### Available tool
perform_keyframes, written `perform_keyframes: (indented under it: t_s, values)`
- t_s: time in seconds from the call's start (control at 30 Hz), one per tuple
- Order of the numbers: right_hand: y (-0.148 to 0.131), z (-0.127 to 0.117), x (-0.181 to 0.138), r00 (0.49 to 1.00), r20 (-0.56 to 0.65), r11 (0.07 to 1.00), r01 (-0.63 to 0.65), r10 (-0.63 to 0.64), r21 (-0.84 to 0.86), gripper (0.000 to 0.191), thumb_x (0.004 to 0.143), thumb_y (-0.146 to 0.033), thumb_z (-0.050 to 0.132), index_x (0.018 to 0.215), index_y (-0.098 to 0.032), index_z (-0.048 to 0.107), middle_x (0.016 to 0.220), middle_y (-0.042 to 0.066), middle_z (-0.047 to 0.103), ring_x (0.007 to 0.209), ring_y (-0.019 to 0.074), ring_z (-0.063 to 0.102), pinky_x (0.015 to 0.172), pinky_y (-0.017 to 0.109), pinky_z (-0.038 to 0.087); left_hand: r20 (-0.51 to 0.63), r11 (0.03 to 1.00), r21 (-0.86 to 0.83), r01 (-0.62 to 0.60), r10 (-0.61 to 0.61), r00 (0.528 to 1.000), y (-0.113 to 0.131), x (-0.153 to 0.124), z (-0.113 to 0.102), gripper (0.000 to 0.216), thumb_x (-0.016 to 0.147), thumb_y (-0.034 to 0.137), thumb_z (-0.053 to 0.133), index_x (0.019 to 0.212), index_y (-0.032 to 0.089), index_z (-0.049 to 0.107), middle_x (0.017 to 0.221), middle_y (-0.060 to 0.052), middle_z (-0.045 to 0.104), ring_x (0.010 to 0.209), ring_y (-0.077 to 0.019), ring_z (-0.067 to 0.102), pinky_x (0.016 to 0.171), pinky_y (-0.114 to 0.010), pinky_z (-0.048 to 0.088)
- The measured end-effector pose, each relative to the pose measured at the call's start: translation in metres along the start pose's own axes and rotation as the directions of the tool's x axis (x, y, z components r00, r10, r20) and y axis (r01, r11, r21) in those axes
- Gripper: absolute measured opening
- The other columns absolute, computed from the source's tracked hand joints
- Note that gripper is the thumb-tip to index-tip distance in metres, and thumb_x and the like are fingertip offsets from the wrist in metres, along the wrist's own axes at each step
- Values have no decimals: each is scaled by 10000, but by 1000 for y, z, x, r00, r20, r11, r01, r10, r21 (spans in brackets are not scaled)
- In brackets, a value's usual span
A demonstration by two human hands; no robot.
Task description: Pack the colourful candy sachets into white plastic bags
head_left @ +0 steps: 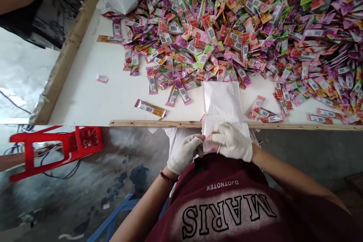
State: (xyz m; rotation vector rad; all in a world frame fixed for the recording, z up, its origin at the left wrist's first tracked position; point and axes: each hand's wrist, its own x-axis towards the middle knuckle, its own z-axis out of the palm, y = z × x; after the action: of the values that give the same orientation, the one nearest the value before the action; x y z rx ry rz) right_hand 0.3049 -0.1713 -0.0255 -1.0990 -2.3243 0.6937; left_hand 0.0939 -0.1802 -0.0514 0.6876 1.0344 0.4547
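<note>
1. Step in hand: judging by the pose, both hands are working at the near end of a white plastic pouch [222, 100], perhaps arranging or handling its edge. Whether that end is open or sealed cannot be made out.

2. Next move, as a judgement: it calls for a sure hold on the pouch's thin film at the near edge, with the two hands working together, since slick film could slip or crumple.

3. The pouch lies at the lower centre of the frame, across the wooden strip [159, 123] along the tabletop [93, 100]'s near edge. Its far end rests just beside the heap of barcoded stick sachets [210, 30]; its near end reaches towards the maroon shirt [227, 196]. A line crosses it near the strip: a fold or a second pouch, I cannot tell.

4. The gloved right hand [231, 141] lies over the pouch's near part, fingers bent, bare tips pointing left in the frame. Whether they pinch the film is unclear.

5. The gloved left hand [185, 154] is at the pouch's left edge, fingers bent, tips bare; contact or pinch cannot be told.
</note>
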Motion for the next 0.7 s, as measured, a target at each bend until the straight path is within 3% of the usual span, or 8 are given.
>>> perform_keyframes:
  t_s: [0.13, 0.27, 0.37, 0.43, 0.47, 0.53, 0.6, 0.7]
  values:
    - [-36, 6, -8, 997, -14, 937, -61, 71, 344, 110, 916, -263, 618, 824, -204, 620, 979, 72, 647, 947, 195, 606, 864, 373, 491, -33, 999, -31, -25, 24, 999, 9, -1, 7, 295, 733, 453, 628, 767, 160, 610, 581, 6, 575, 488, -96, 480, 491, -224, 388]
    - [-26, -47, -57, 915, 243, 663, -401, 322, 632, 129, 979, -301, 485, 901, -210, 533, 811, 27, 647, 715, 140, 617, 687, 295, 518, -104, 989, 133, -72, 86, 991, 20, -7, 5, 291, 775, 454, 597, 699, 176, 562, 534, 29, 498, 483, -97, 453, 499, -230, 397]
    - [-1, -96, -123, 572, 430, 544, -815, 699, 201, 141, 948, -267, 477, 979, -198, 596, 750, 33, 660, 548, 139, 578, 545, 274, 477, -69, 841, 501, -206, 275, 959, 23, -13, -9, 298, 869, 425, 508, 696, 191, 574, 560, 5, 531, 539, -129, 509, 559, -256, 457]
    - [13, -112, -157, 403, 252, 461, -852, 880, -249, 195, 883, -186, 519, 1021, -170, 657, 829, 105, 707, 626, 201, 637, 607, 337, 515, -81, 688, 676, -262, 423, 902, 23, -16, -21, 278, 893, 402, 496, 738, 201, 608, 674, -38, 620, 684, -175, 593, 695, -305, 515]
    - [18, -113, -165, 435, 133, 451, -806, 891, -383, 262, 875, -169, 521, 1090, -158, 670, 943, 150, 723, 722, 241, 671, 674, 378, 539, -102, 608, 744, -276, 511, 853, 23, -16, -26, 238, 887, 387, 520, 783, 203, 631, 769, -65, 663, 782, -203, 622, 779, -340, 524]
    - [22, -101, -165, 645, -60, 537, -681, 762, -498, 400, 892, -158, 507, 1273, -157, 630, 1230, 202, 667, 984, 302, 676, 849, 448, 545, -65, 398, 867, -301, 689, 722, 23, -14, -34, 173, 853, 338, 595, 934, 204, 668, 1007, -122, 700, 1001, -260, 632, 930, -421, 499]
    - [24, -76, -146, 857, -149, 710, -495, 493, -500, 487, 907, -128, 482, 1378, -212, 573, 1413, 170, 570, 1212, 301, 589, 1003, 480, 491, 161, 65, 936, -347, 797, 582, 25, -8, -38, 261, 835, 266, 626, 1090, 225, 666, 1212, -149, 671, 1194, -297, 584, 1035, -496, 447]
    - [25, -40, -112, 987, -79, 899, -163, 143, -406, 519, 887, -63, 469, 1326, -299, 615, 1419, 79, 593, 1332, 251, 500, 1077, 500, 422, 547, -263, 808, -528, 669, 504, 29, 1, -36, 337, 870, 164, 562, 1166, 296, 654, 1293, -94, 668, 1286, -270, 550, 1105, -529, 384]
